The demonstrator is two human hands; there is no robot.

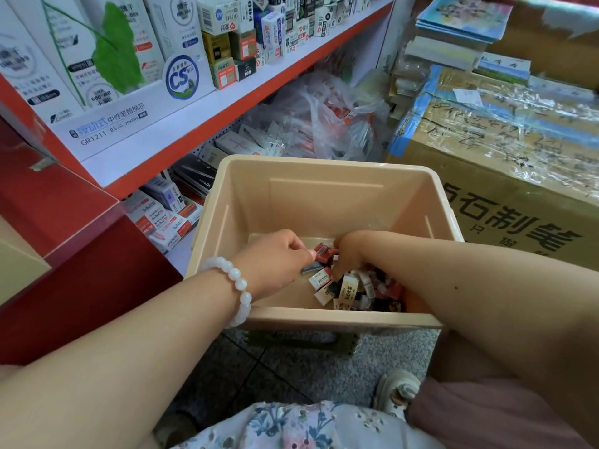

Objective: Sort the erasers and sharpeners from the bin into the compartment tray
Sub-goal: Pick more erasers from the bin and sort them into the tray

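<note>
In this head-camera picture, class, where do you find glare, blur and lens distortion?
Head view: glare on the taped cardboard box at right; the shelf edge bows from wide-angle distortion; the upper right corner smears with blur; the bin is evenly lit, and both hands, left hand and right hand, look sharp.

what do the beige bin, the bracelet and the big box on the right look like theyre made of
Bin: looks like moulded plastic, smooth and matte beige, with a rolled rim and moulded ribs.
Bracelet: round milky-white beads with a soft gloss, possibly stone or glass; the look leaves it open.
Box: brown cardboard, wrapped in shiny clear tape and edged with blue tape.
</note>
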